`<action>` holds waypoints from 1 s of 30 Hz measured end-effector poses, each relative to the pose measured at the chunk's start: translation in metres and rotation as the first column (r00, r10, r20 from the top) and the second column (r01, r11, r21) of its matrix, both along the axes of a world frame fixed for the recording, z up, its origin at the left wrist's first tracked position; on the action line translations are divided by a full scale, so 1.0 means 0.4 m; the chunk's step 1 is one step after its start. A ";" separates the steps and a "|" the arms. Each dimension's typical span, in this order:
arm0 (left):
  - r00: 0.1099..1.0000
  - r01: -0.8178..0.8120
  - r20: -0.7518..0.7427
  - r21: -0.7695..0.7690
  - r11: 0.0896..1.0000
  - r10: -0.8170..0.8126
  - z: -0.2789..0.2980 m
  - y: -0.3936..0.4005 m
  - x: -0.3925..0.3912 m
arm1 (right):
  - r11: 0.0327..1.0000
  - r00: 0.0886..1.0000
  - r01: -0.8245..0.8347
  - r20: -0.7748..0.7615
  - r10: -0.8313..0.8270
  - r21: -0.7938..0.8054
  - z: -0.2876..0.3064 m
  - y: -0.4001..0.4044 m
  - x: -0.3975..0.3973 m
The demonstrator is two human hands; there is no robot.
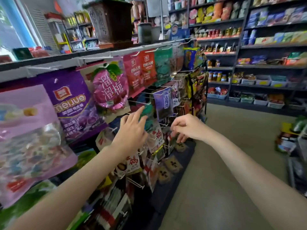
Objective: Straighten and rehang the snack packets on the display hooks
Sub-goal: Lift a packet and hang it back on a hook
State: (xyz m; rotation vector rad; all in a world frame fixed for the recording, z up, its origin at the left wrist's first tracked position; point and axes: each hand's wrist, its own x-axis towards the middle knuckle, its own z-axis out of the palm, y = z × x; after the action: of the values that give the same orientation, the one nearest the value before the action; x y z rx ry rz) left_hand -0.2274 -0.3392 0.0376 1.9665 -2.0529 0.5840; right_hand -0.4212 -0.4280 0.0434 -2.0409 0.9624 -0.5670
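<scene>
A display rack of white wire hooks [150,94] carries hanging snack packets. My left hand [132,130] reaches toward a teal packet [148,110] in the middle rows, fingers spread and touching its front. My right hand [184,127] is curled at a small dark packet [171,138] lower right, fingertips pinching at it; the grip itself is blurred. White-and-red packets [157,137] hang between the two hands. Purple jelly bags [73,103] and a pink plum bag [109,90] hang at upper left.
A dark shelf top [66,55] with a brown carved planter [111,22] runs above the hooks. Stocked shelves [265,47] line the far wall. A tan floor aisle [224,163] lies to the right, with goods on the floor [287,138] at its right edge.
</scene>
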 end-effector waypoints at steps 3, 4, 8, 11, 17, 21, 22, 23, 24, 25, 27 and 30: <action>1.000 -0.022 0.022 0.055 0.998 0.021 -0.010 -0.144 0.022 | 0.999 0.999 0.046 0.008 -0.046 -0.017 -0.014 -0.137 -0.007; 0.999 -0.037 0.014 0.069 0.997 0.036 -0.012 -0.197 0.035 | 0.997 0.997 0.071 0.027 -0.070 -0.025 -0.009 -0.189 -0.006; 0.997 -0.037 -0.060 0.019 0.999 0.038 -0.001 -0.427 0.066 | 0.989 0.990 0.139 0.034 -0.138 -0.040 0.039 -0.407 0.011; 0.995 -0.060 -0.078 0.098 0.993 0.067 0.022 -0.608 0.062 | 0.979 0.986 0.165 -0.009 -0.168 -0.118 0.079 -0.557 0.022; 0.995 -0.099 0.013 0.299 0.949 0.100 0.010 -0.865 0.062 | 0.972 0.970 0.127 -0.182 -0.164 -0.199 0.079 -0.837 0.036; 0.978 -0.161 -0.071 0.331 0.930 0.194 0.000 -0.976 0.109 | 0.975 0.966 0.065 -0.231 -0.115 -0.213 0.049 -1.031 0.075; 0.971 -0.178 -0.091 0.331 0.927 0.219 -0.005 -1.004 0.125 | 0.976 0.968 0.033 -0.235 -0.084 -0.214 0.036 -1.080 0.091; 0.964 -0.195 -0.109 0.329 0.924 0.242 -0.012 -1.036 0.138 | 0.975 0.968 -0.007 -0.246 -0.049 -0.221 0.021 -1.129 0.108; 0.955 -0.213 -0.129 0.331 0.919 0.268 -0.021 -1.066 0.148 | 0.972 0.963 -0.051 -0.269 -0.013 -0.229 0.002 -1.180 0.126; 0.943 -0.231 -0.152 0.342 0.911 0.296 -0.031 -1.098 0.152 | 0.966 0.955 -0.098 -0.296 0.023 -0.241 -0.016 -1.229 0.143; 0.915 -0.263 -0.189 0.388 0.883 0.355 -0.050 -1.159 0.146 | 0.950 0.928 -0.202 -0.355 0.108 -0.238 -0.057 -1.326 0.178; 0.883 -0.306 -0.178 0.485 0.819 0.435 -0.069 -1.249 0.120 | 0.902 0.858 -0.368 -0.456 0.236 -0.224 -0.093 -1.461 0.227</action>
State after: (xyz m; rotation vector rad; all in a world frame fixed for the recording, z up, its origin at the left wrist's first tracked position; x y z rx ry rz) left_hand -0.1794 -0.8386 0.0099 2.5682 -1.7339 -0.1349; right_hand -0.3305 -1.0124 0.0062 -2.6042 0.7904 -0.1001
